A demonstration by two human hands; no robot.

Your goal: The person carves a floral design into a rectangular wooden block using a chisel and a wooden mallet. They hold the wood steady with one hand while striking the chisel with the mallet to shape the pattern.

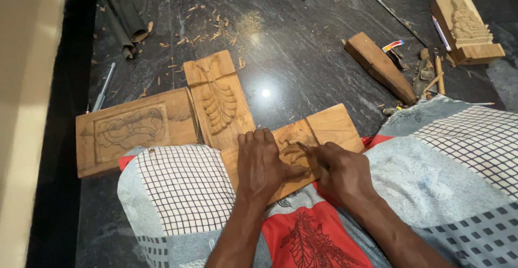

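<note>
Left hand flat, fingers spread, pressing pale rectangular carved wooden plank on lap. Right hand pinching thin metal chisel, tip pointing up-left into the carving, just right of left-hand fingertips.

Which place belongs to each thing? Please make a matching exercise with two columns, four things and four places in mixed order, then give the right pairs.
Things:
1. leaf-carved panel
2. figure-carved block
3. left hand
4. rolled dark sheets

Places:
A. far right, on the dark floor
B. far left, on the floor
C. flat on the wooden board lying across the lap
D. between the frame-carved panel and the board on the lap

Pairs: 1-D, 2-A, 3-C, 4-B
</note>
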